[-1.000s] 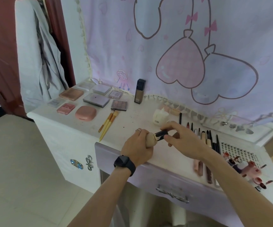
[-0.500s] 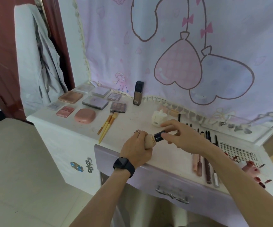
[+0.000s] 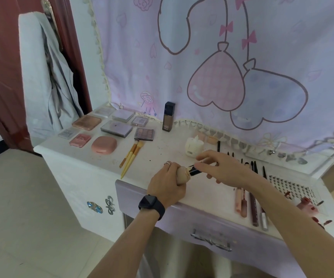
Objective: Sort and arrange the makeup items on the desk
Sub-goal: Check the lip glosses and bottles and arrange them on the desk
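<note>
Head view: left hand (image 3: 167,184) curled round beige sponge (image 3: 182,174) near the desk (image 3: 162,153) front edge, right hand (image 3: 224,169) pinching thin black stick (image 3: 195,171), its end touching the sponge's right side.

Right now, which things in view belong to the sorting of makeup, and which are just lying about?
Job: left hand grips the sponge; right hand pinches its black handle; palettes, pink compact, brushes, foundation bottle, pencils, lash tray on the desk.
Just there: grey garment, curtain, watch, drawer handle.
</note>
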### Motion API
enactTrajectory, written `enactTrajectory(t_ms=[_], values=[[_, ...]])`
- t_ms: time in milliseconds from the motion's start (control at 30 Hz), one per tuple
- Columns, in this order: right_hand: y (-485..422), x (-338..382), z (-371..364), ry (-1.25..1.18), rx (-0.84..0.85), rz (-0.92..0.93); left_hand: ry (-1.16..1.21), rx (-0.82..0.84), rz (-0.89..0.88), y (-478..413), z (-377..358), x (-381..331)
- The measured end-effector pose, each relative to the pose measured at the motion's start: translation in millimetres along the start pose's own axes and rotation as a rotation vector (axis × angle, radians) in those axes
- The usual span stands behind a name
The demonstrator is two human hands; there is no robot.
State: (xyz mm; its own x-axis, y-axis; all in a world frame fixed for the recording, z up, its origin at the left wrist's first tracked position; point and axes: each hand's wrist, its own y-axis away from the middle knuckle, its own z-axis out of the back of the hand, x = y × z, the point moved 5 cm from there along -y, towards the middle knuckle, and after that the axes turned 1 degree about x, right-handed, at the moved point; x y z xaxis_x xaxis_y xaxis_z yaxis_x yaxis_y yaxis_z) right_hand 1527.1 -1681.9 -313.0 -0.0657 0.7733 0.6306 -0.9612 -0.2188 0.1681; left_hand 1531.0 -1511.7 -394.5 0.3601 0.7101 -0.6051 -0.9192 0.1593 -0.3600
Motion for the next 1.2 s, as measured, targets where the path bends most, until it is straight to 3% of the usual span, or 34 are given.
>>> enactTrajectory(t_ms=[133, 267, 433, 667, 833, 1200], values=[[-1, 4, 0, 0.158, -0.005, -0.036, -0.003, 0.002, -0.002, 0, 0, 1], [2, 2, 4, 0.053, 0.062, 0.044, -0.001, -0.002, -0.008, 0, 0, 0], [4, 3, 16, 0.007, -0.025, 0.131, 0.003, 0.003, 0.005, 0, -1, 2], [11, 3, 18, 0.183, -0.034, 0.125, -0.005, -0.001, 0.010, 0, 0, 2], [12, 12, 18, 0.447, -0.039, 0.183, 0.001, 0.002, 0.010, 0, -1, 3], [24, 10, 35, 0.483, -0.066, 0.150, 0.054, 0.008, 0.051, 0, 0, 6]])
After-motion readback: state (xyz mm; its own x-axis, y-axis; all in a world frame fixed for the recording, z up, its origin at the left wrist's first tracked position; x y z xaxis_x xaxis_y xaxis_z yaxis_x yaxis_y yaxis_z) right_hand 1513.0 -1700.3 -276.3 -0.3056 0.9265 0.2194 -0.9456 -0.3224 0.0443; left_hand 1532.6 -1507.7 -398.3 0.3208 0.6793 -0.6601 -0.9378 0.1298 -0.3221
